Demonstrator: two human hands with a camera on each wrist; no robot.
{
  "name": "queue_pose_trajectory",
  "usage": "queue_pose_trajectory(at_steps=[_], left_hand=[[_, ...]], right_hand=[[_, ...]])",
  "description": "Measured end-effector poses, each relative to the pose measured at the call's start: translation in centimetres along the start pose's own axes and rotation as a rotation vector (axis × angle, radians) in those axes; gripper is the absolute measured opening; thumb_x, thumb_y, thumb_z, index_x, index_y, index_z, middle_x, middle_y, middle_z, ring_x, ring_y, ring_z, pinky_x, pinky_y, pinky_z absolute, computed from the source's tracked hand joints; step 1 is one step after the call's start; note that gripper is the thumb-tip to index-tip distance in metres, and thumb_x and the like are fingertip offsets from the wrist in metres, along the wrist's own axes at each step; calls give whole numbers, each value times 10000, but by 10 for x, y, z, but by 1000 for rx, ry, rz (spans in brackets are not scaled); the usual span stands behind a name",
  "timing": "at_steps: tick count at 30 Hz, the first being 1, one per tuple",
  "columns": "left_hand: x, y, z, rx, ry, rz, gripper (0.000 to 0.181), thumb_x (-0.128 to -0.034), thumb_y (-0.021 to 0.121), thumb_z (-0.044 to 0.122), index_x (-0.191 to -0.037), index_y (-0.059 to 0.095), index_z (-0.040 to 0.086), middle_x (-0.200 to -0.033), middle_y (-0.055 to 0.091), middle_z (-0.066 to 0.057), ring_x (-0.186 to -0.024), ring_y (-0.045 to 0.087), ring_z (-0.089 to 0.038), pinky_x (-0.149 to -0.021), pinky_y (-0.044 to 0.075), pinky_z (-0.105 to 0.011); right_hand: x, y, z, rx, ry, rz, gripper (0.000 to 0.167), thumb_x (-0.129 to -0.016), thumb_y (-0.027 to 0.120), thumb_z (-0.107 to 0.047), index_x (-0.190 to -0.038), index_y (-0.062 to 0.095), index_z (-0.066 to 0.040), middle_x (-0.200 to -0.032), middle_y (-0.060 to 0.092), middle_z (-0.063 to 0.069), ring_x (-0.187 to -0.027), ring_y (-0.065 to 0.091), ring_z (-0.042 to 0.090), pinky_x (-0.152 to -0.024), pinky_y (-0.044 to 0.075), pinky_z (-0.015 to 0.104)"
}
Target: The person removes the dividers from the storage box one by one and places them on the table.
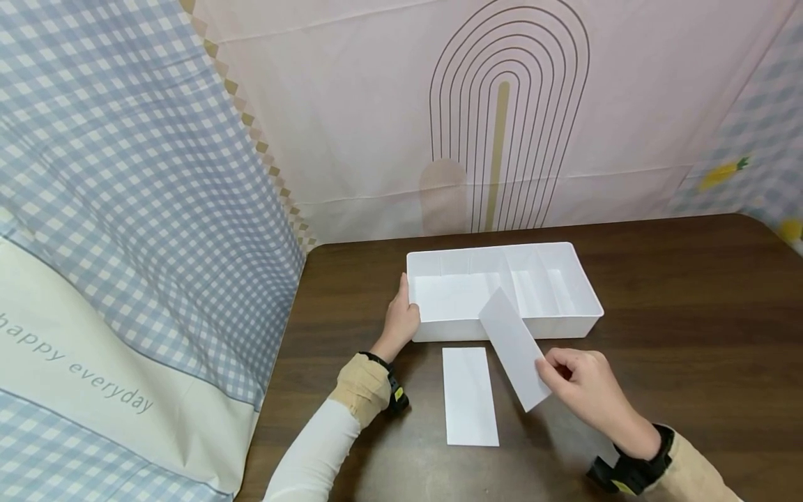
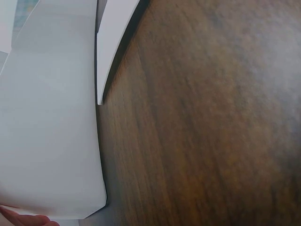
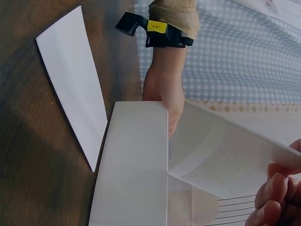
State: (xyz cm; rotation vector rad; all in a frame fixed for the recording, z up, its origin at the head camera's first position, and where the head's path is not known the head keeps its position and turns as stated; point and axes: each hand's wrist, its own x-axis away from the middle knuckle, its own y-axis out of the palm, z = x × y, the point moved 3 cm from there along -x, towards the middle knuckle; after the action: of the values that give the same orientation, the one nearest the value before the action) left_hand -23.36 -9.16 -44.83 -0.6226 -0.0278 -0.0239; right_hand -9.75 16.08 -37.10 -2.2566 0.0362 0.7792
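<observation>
A white box (image 1: 502, 329) with thin upright partitions in its right part lies on the table. My left hand (image 1: 400, 321) holds the box's left end near the front corner, one finger stretched along the outer wall. My right hand (image 1: 586, 387) pinches a thin white rectangular panel (image 1: 516, 352) by its lower right edge. The panel is tilted, its far end overlapping the box's front rim in the head view. In the right wrist view, the held panel (image 3: 221, 146) rises beside the box wall (image 3: 131, 160). A second white panel (image 1: 470, 397) lies flat on the table before the box.
The dark wooden table (image 1: 690, 335) extends to both sides of the box. A pale cloth (image 1: 351, 104) with an arch pattern hangs behind it. Blue checked cloth (image 1: 157, 174) hangs along the left edge. Each wrist carries a black strap camera (image 1: 633, 467).
</observation>
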Motion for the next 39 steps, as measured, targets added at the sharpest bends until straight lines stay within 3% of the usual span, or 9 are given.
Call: queue_pose_trajectory(at_steps=[16,39], left_hand=[[0,0,0,-20,13,10,652,-832,273,15,-1432,32,92,-1477,151,-78,-1332,197,-200,-1065,229,-369],[1,1,0,5,21,12,657,-831,270,1,-1433,24,99,-1479,140,-65,-1332,183,-182,-1066,225,-366]], right_hand=[[4,-2,-4,10,38,-51,422,-689,625,-22,-473,323,-222,-465,243,-189,-450,199,-90,-417,192,101],[16,8,10,88,71,-135,426,-708,622,-56,-476,289,-186,-485,183,-199,-441,173,-81,-415,173,106]])
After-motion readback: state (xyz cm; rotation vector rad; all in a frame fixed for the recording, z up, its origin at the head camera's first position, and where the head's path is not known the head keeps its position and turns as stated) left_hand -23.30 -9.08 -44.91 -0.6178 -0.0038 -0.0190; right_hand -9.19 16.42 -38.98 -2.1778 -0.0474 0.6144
